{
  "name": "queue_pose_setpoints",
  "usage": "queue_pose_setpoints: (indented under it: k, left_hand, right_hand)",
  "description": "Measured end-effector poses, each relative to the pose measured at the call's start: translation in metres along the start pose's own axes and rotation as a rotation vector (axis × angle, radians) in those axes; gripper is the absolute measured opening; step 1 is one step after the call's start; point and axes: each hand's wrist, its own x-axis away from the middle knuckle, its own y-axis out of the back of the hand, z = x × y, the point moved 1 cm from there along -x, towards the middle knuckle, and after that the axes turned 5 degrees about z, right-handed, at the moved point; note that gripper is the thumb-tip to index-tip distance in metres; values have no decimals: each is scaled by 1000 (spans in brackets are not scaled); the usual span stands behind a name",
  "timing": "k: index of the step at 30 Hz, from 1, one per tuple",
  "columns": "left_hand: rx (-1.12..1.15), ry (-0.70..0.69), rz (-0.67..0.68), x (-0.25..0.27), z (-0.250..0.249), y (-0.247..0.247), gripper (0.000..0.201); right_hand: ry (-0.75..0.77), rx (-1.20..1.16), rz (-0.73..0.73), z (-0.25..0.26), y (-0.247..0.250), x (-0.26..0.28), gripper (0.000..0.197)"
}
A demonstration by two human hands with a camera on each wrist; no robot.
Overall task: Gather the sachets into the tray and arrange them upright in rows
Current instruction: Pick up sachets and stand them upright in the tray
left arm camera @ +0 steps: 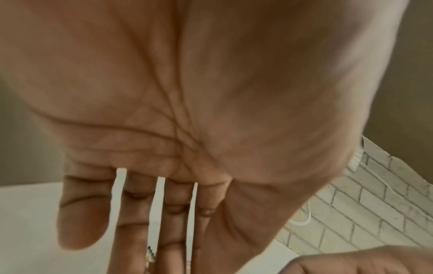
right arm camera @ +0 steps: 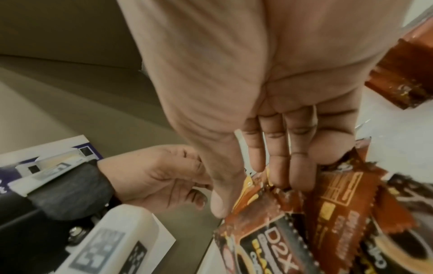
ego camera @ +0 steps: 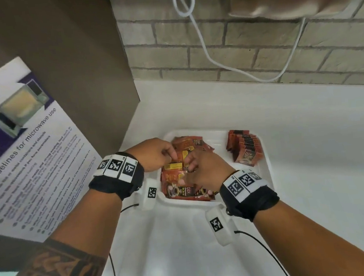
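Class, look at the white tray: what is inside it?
Inside the white tray: a loose pile of sachets under both hands, and an upright row of sachets at its right. The tray floor beneath the pile is hidden.

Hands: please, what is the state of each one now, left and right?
Left hand: fingers curled, pinching a sachet in the tray.
Right hand: fingers on the sachets; grip cannot be told.

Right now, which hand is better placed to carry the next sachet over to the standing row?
Probably the right hand. It lies on the loose sachets, on the side nearer the standing row at the tray's right end. The left hand would have to cross over it.
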Motion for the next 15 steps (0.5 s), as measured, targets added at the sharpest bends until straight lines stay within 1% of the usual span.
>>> queue_pose_setpoints:
  k: [2,4,6,10,12,15]
  left_hand:
    - [11,-11,23,2,5,-1,19]
    - [29,-24,46,3,8,-1,17]
    - [49,-40,62,3,9,-2,16]
    - [89,-63,89,4,7,-1,16]
    - [96,-72,97,3,5,0,16]
    - [112,-68,104,2,3,2,17]
  right_hand:
    - [-6,30,20,4,-5,0,61]
    - [-18,43,16,5,-8,-1,62]
    - [-28,76,9,6,-11,-1,56]
    - [-27,125,-13,7,-16,0,35]
    - [-33,122,-25,7,-19,1,30]
    - [-33,104,-52,8,-21,2,28]
